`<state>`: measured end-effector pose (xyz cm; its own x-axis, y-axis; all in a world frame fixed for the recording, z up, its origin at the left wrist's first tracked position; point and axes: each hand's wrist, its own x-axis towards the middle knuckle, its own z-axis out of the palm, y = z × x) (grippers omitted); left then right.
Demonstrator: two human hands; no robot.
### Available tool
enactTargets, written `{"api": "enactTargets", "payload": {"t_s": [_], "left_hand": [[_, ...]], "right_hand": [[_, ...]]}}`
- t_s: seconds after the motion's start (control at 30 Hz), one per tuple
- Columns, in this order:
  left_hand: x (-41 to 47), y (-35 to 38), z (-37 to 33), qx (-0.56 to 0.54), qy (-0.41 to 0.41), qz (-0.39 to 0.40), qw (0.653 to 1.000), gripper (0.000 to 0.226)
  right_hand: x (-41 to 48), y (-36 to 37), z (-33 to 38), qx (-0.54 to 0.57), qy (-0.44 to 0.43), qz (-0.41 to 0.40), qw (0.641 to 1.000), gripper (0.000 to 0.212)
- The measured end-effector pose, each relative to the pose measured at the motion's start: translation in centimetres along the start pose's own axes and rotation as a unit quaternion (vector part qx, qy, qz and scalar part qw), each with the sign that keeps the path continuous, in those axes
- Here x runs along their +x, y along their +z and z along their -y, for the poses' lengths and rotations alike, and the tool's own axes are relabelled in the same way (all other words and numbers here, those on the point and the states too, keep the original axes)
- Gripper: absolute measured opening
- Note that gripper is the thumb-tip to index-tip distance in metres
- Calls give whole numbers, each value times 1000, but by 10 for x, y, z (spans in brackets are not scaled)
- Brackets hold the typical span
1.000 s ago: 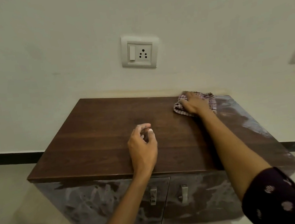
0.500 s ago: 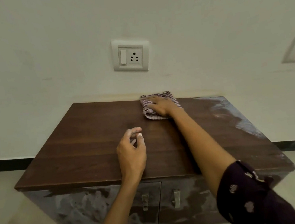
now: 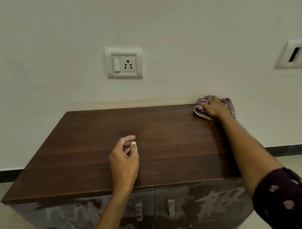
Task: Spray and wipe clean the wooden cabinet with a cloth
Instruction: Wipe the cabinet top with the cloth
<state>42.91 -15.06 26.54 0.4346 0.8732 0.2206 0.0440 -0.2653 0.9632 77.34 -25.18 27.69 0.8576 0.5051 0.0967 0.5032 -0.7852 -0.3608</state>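
On the left, the left hand point(image 3: 124, 162) is hovering or lightly resting over the middle of the wooden cabinet point(image 3: 87, 159) top, its fingers loosely curled and pinching nothing that can be made out; a pale smudge is showing on the fingertips, so if it is setting down on the wiped wood it is risking a fresh mark. Below it, the two doors point(image 3: 200, 208) with their metal handles point(image 3: 139, 210) are carrying whitish streaks, and leaving these would likely mean an unfinished job. Moving right, the right hand point(image 3: 214, 108) is pressing the checked cloth point(image 3: 200, 111) flat against the top at the far right corner, fingers bunching the fabric, close beside the wall point(image 3: 154, 19). From here the cloth is likely to slip off the right edge or rub residue onto the wall if the stroke is running too far.
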Motion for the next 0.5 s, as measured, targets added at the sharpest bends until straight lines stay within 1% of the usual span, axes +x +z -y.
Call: {"api": "enactTargets", "payload": {"t_s": [0.1,0.23,0.3,0.5], "left_hand": [[-1,0,2,2,2,7,1000,20],[2,1,2,9,2,25,1000,21],[4,1,3,15,0,33,999,23],[4,1,2,31,8,45,998,24]], "right_hand": [[-5,-1,-2,7,63,-32,998,61],[-19,-4,-6,10,92,-35,995,64],[-33,-7,-8,11,101,-38,994,64],[-98,-15,-20,6,93,-47,994,63]]}}
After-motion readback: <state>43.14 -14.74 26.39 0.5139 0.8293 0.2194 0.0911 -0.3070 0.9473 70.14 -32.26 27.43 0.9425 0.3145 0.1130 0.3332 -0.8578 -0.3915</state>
